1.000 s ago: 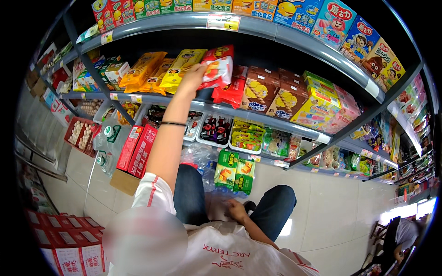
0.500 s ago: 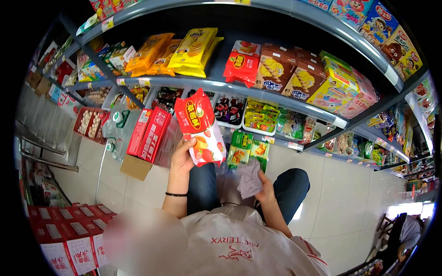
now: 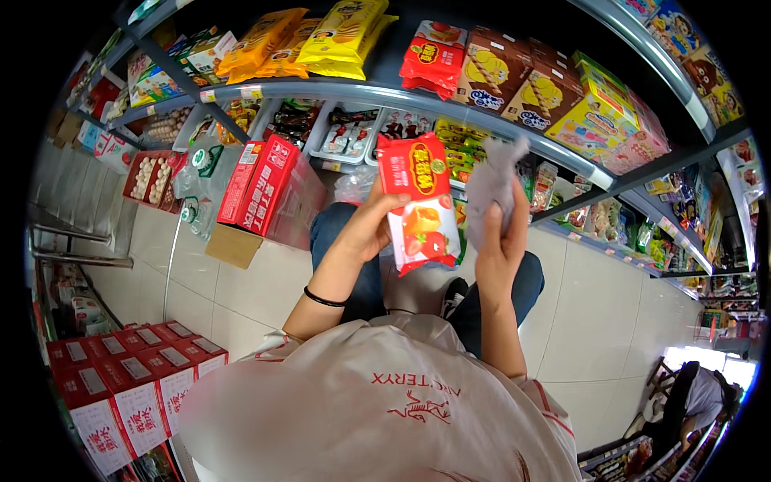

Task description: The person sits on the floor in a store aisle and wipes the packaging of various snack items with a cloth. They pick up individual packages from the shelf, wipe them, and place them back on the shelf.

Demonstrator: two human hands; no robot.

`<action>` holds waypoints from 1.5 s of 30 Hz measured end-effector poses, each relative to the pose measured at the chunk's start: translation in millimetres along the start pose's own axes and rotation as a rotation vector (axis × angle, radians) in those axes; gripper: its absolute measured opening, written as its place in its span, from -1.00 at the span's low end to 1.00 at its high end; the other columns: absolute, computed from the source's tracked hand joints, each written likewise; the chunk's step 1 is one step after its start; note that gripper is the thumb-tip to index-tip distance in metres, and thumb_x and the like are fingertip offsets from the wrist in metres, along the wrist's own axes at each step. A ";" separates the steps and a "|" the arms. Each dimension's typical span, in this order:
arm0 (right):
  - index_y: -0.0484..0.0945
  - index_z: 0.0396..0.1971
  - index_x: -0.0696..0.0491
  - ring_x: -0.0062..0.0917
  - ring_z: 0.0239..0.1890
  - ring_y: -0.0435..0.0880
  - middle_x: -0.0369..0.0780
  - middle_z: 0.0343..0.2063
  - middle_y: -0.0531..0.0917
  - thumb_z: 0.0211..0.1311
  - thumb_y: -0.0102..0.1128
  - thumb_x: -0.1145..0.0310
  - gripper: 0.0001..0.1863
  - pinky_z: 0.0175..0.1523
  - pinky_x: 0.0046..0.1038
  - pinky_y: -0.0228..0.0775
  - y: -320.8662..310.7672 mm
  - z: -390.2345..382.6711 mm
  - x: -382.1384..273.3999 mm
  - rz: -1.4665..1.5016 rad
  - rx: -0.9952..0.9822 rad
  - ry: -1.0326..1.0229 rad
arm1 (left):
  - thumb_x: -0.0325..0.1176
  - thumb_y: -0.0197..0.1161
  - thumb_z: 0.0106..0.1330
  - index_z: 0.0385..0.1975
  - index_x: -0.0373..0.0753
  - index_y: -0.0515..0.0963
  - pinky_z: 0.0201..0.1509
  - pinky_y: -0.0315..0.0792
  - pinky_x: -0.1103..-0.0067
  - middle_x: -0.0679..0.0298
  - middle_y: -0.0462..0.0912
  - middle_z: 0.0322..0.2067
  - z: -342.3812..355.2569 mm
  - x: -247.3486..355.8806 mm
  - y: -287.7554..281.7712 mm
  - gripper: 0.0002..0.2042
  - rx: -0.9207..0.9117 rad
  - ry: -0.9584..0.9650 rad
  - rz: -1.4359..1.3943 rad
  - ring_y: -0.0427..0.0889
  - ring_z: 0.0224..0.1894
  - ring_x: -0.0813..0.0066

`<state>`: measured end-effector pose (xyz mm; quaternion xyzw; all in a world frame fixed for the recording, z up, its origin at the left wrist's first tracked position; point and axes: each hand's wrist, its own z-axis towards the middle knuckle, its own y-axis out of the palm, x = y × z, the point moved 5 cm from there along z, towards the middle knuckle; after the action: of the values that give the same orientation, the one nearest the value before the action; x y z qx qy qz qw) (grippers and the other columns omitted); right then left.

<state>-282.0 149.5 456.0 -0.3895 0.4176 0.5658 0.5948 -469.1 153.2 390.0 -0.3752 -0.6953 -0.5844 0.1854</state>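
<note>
My left hand [image 3: 371, 223] grips the left edge of a red and white snack packet [image 3: 424, 217] with strawberry pictures on its front. The packet is held upright over my knees, in front of the low shelf. Just to its right, my right hand [image 3: 507, 229] is closed round a crumpled greyish-purple cloth [image 3: 488, 193], raised beside the packet with a narrow gap between them. Part of a green packet shows behind the red one, mostly hidden. On the shelf above lie similar red packets [image 3: 434, 58].
The shelf also bears yellow packets [image 3: 344, 36], orange packets [image 3: 261, 44] and brown boxes [image 3: 494, 68]. Below are trays of small wrapped snacks [image 3: 349, 132]. A red carton [image 3: 269, 185] and clear bottles [image 3: 197, 213] stand at left, stacked red boxes [image 3: 136, 377] at lower left. Another person [image 3: 699, 402] is at far right.
The snack packet has moved right in my left hand. My right hand has lifted the cloth from low near my lap up beside the packet. The view has shifted slightly.
</note>
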 end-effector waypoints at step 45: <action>0.14 0.39 0.18 -0.40 0.41 0.21 -0.07 0.37 0.27 0.54 -0.16 0.31 -0.48 0.44 -0.43 -0.02 15.6 -31.3 13.3 -0.077 -0.336 0.130 | -0.52 0.41 0.16 0.32 -0.20 0.13 0.15 0.49 0.45 0.23 0.49 0.10 -6.3 -11.7 11.2 -0.26 0.060 0.028 0.164 0.53 0.13 0.44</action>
<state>-299.1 125.7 432.7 -0.5346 0.3397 0.5782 0.5143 -454.4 144.0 391.0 -0.4169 -0.6769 -0.5513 0.2533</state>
